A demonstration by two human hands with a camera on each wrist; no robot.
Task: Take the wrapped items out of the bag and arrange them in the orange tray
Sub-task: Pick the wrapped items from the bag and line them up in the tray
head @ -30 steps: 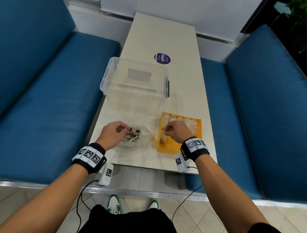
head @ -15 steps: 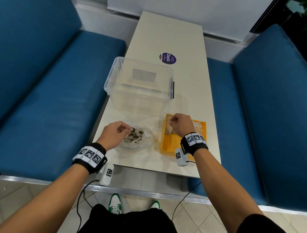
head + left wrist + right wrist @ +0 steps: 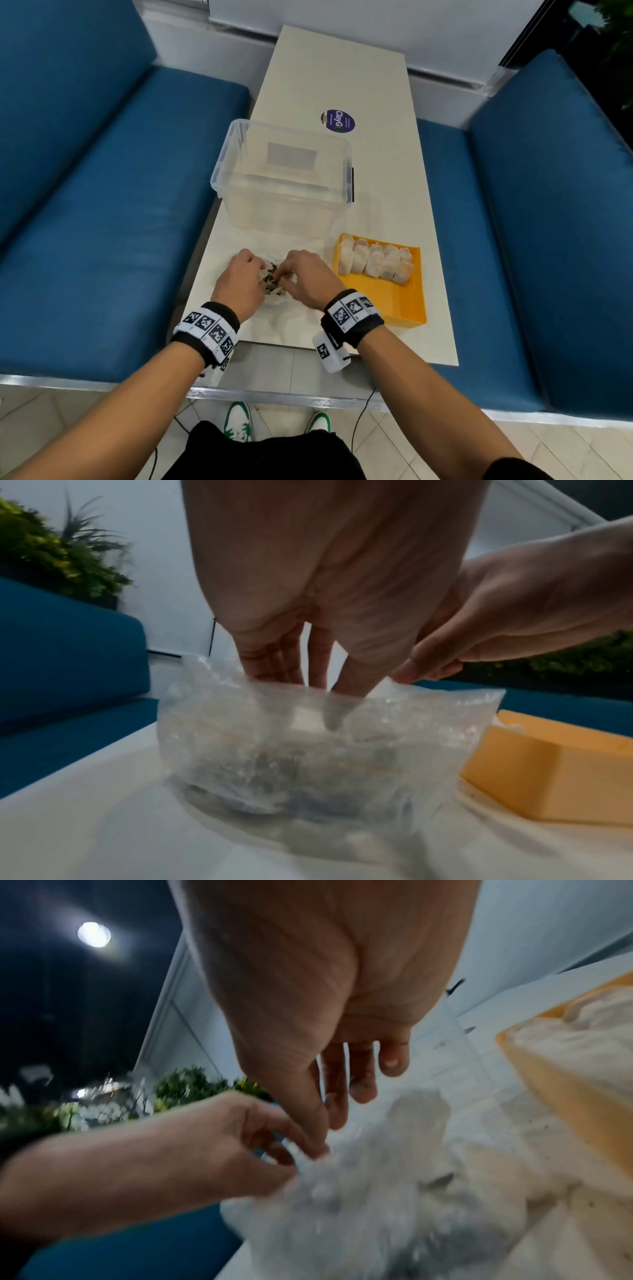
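A clear plastic bag [image 3: 276, 301] [image 3: 308, 764] [image 3: 359, 1204] with wrapped items [image 3: 272, 283] inside lies near the table's front edge. My left hand [image 3: 239, 279] [image 3: 308, 669] [image 3: 240, 1137] holds the bag's left rim, with one fingertip showing through the plastic. My right hand [image 3: 305, 277] [image 3: 418, 672] [image 3: 335, 1110] is at the right rim, thumb and fingers pinching the plastic. Just right of the bag stands the orange tray [image 3: 394, 301] [image 3: 548, 777] [image 3: 565, 1091]. A row of pale wrapped items [image 3: 376, 263] [image 3: 582, 1031] fills its far end.
A clear plastic bin [image 3: 281, 209] stands behind the bag and tray. Farther back on the cream table [image 3: 342, 68] is a purple sticker [image 3: 337, 120]. Blue benches [image 3: 102, 205] run along both sides of the table.
My right hand has left the orange tray and moved left to the bag's mouth. My left hand has stayed on the bag.
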